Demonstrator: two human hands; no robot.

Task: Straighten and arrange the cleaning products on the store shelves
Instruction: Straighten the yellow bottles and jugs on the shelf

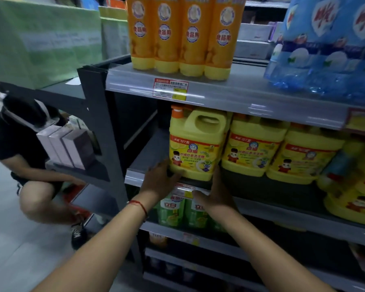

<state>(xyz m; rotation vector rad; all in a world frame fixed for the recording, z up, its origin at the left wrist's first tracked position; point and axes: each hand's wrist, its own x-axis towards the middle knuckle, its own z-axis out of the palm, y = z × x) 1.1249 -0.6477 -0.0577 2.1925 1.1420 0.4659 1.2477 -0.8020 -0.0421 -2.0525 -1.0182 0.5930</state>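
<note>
Both hands | left hand, right hand grip yellow jug base | shelf edge

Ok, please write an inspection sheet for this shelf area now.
Surface: middle shelf, bare at its left end.
Job's things: yellow jug at the shelf's front edge; more yellow jugs to its right; orange bottles above; green bottles below.
Clutter: nothing seen.
Hands: left hand and right hand hold the yellow jug's base.
Cables: nothing seen.
Surroundings: crouching person at left; green boxes on the neighbouring rack.
</note>
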